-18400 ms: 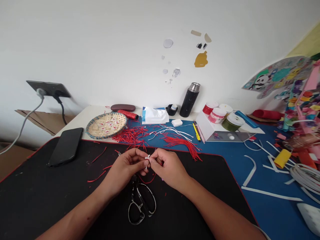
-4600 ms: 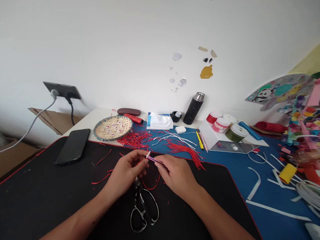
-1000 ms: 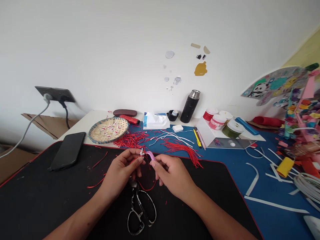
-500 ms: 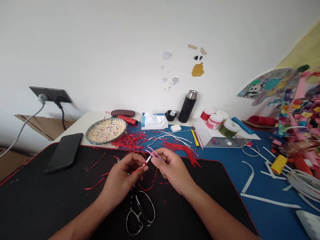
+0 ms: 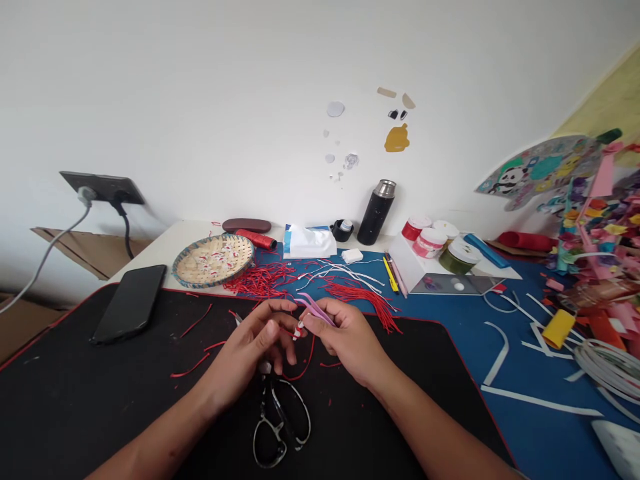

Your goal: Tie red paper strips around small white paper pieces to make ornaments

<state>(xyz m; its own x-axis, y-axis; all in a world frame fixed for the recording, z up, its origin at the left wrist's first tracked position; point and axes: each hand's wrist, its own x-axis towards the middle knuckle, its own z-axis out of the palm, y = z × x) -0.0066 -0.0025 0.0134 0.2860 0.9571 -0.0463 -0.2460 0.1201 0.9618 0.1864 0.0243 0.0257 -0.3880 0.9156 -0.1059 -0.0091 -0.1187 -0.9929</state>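
In the head view my right hand [image 5: 347,337] is closed around purple tweezers [image 5: 314,308]. Its thumb and fingertips also pinch a small white piece with red cord wound on it [image 5: 298,331]. Just left of that piece is my left hand [image 5: 250,343], its thumb raised and its fingers spread. Whether those fingers touch the red cord I cannot tell. A red strand [image 5: 306,367] loops down below the hands. Black-handled scissors [image 5: 267,433] lie on the black mat [image 5: 380,433], their blades partly hidden under my left hand.
Behind the hands are cut red cords [image 5: 360,300], white strips [image 5: 337,269], a woven basket [image 5: 185,267] with small scraps and a red thread spool [image 5: 256,239]. A phone [image 5: 129,303] lies left. A black flask [image 5: 376,213] and lidded jars [image 5: 429,243] stand at the back.
My left hand has loosened its pinch on the small white-and-red piece and its fingers have spread. The piece now tilts downward from my right fingertips.
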